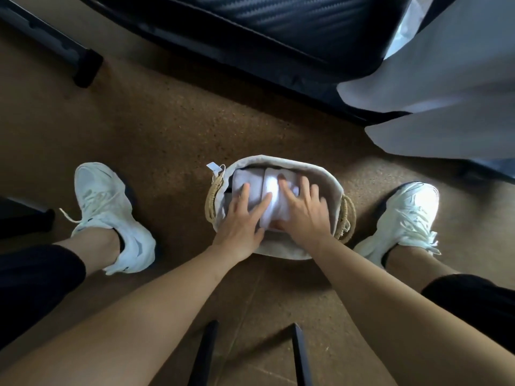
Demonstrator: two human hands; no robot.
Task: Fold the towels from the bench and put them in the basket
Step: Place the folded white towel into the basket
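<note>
A small oval fabric basket [281, 162] with rope handles stands on the floor between my feet. Two folded white towels lie side by side inside it: one on the left [246, 176] and one on the right [274, 190]. My left hand [241, 218] lies flat with spread fingers on the left towel. My right hand [302, 210] presses flat on the right towel, its thumb tucked under the towel's near end. A large white towel [446, 87] hangs over the edge of the black bench [250, 26] at the upper right.
My two white sneakers [111, 213] [404, 218] flank the basket on the brown cork floor [167, 121]. Black metal legs [204, 355] rise at the bottom centre. A black bench foot [86, 68] sits at upper left. A paper tag [214, 167] hangs from the basket's left handle.
</note>
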